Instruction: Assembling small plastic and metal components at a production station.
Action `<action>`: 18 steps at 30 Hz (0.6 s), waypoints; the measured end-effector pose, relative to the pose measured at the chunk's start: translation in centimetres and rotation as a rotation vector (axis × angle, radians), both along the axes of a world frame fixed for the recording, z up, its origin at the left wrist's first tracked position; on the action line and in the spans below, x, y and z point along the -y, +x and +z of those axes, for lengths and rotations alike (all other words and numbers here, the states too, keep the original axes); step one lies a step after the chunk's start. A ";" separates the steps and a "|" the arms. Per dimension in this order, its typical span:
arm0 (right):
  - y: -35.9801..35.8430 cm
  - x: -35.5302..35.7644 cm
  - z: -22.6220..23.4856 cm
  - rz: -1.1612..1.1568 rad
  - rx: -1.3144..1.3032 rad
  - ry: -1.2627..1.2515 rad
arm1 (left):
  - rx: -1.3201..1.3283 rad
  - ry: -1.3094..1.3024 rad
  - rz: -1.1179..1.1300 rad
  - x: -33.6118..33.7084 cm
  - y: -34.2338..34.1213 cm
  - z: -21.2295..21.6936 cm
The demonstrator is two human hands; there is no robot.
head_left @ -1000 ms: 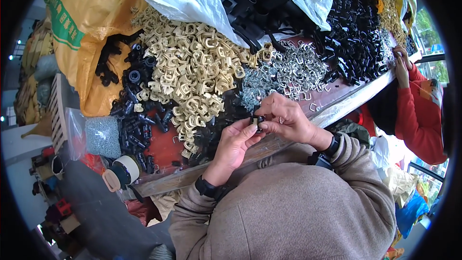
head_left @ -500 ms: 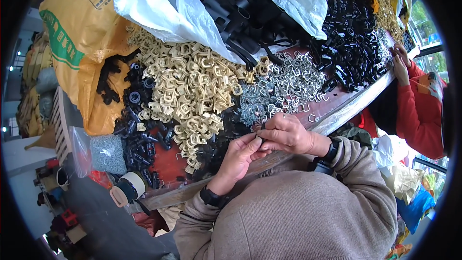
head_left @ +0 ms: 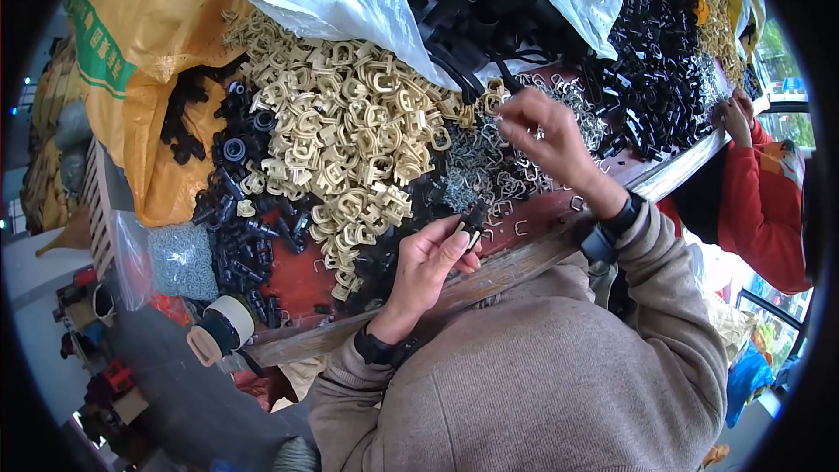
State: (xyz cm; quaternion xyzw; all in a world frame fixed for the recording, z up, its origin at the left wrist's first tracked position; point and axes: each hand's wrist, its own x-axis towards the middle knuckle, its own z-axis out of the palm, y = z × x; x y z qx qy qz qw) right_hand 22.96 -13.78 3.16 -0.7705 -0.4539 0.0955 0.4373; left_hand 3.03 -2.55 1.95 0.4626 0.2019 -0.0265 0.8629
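My left hand grips a small black plastic fitting between thumb and fingers, near the table's front edge. A pale patch shows on the fitting beside the thumb. My right hand is apart from it, raised over a heap of U-shaped metal clips, its thumb and fingertips drawn together; whatever they pinch is too small to make out. Small grey screws lie left of the clips. A large pile of cream plastic clamp pieces spreads to the left of both hands.
Black plastic fittings lie beyond the cream pile at left; more black parts are heaped at right. A white sack holds black tubes. A tape roll sits on the left edge. Another person's red sleeve is at far right.
My right hand has let go of the fitting and moved up and right over the metal clips. My left hand still holds the fitting, now more exposed. The view has shifted slightly.
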 end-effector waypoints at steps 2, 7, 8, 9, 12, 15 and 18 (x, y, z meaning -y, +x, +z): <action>2.2 -0.8 -0.5 -0.058 0.035 -0.016 | -0.018 0.024 -0.003 0.2 0.1 0.1; 6.8 -3.3 -1.6 -0.337 0.072 -0.040 | -0.007 0.028 -0.021 -0.1 -0.2 0.0; 7.0 -3.7 -1.6 -0.394 0.123 -0.067 | -0.009 0.048 -0.019 -0.1 -0.2 0.0; 7.1 -4.0 -1.6 -0.401 0.122 -0.063 | -0.011 0.068 -0.017 0.0 -0.3 0.0; 7.1 -5.1 -1.4 -0.419 0.067 -0.073 | -0.020 0.107 -0.024 0.0 -0.2 0.1; 7.6 -5.9 -2.0 -0.353 0.110 -0.093 | -0.035 0.141 -0.031 0.1 -0.1 0.2; 7.8 -6.3 -2.5 -0.306 0.181 -0.116 | -0.049 0.091 -0.019 0.1 -0.2 0.2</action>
